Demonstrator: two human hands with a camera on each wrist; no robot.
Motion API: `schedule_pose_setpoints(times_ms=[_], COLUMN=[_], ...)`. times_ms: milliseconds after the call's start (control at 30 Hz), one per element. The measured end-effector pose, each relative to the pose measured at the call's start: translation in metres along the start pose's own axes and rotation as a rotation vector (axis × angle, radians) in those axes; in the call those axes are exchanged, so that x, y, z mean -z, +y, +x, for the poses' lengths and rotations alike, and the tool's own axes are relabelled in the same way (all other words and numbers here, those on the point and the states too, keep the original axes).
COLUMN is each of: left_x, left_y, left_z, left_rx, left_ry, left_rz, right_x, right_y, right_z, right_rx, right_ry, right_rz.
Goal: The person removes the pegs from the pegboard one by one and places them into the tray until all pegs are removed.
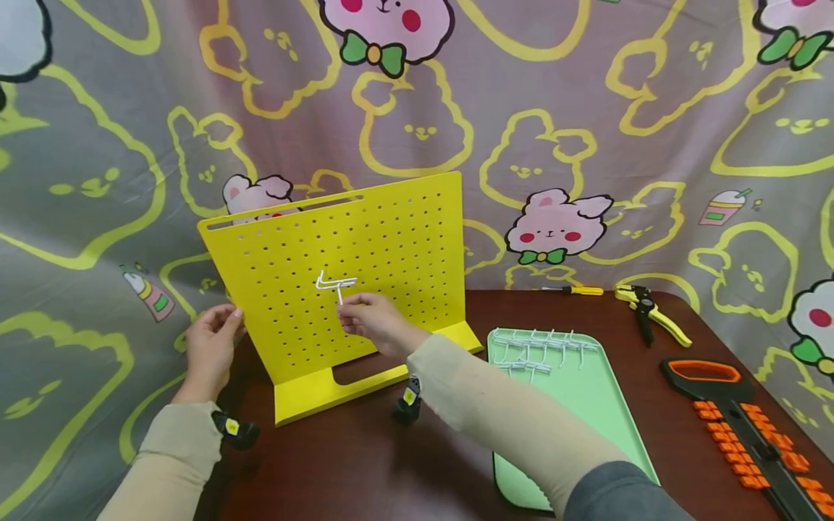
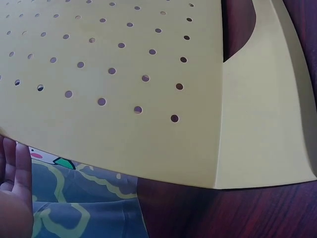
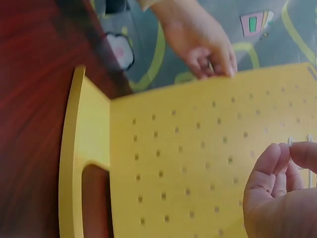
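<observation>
A yellow pegboard (image 1: 365, 260) with rows of small round holes stands tilted back on its own base. At its left edge my left hand (image 1: 212, 347) pinches the board, thumb in front; in the left wrist view its fingers (image 2: 22, 168) show at the edge. My right hand (image 1: 374, 322) pinches a white wire pegboard hook (image 1: 335, 284) by its stem, in front of the board's middle. The right wrist view shows that right hand (image 3: 282, 188) close over the holes, with much of the hook hidden behind the fingers.
Several white hooks (image 1: 547, 340) lie in a pale green tray (image 1: 586, 394) to the right. Beyond it are a yellow screwdriver (image 1: 586, 291), yellow-and-black pliers (image 1: 651, 315) and a black rack with orange clips (image 1: 749, 427). A patterned curtain (image 1: 554, 87) hangs behind the table.
</observation>
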State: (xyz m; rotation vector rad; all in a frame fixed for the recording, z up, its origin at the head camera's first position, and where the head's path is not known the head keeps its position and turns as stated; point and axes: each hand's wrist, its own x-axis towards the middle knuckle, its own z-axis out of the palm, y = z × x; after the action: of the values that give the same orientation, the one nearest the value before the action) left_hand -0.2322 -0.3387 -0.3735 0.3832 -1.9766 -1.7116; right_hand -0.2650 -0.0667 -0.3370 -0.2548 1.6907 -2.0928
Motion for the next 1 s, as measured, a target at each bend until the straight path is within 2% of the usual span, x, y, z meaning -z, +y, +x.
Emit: schedule_pose_setpoints(times_ms=[267,567,767,1000], left_x=[-0.002,-0.001,0.000,-0.002], left_y=[0.000,-0.001,-0.001,0.000], left_z=[0.000,0.002,0.002,0.001], left_rx=[0.007,0.004,0.014,0.027], left_ry=[0.007,0.016,0.022,0.014], left_rz=[0.012,0.007,0.028,0.036], right_x=[0.057,0.146,0.196,0.229], right_y=[-0.004,-0.007,-0.006,-0.001], right_z=[-0.012,-0.046,-0.075,-0.105], right_rx=[-0.010,-0.067,-0.057,-0.050], right_ry=[0.037,0.217,0.231,0.248], right_rz=[-0.077,-0.235,-0.213,-0.174])
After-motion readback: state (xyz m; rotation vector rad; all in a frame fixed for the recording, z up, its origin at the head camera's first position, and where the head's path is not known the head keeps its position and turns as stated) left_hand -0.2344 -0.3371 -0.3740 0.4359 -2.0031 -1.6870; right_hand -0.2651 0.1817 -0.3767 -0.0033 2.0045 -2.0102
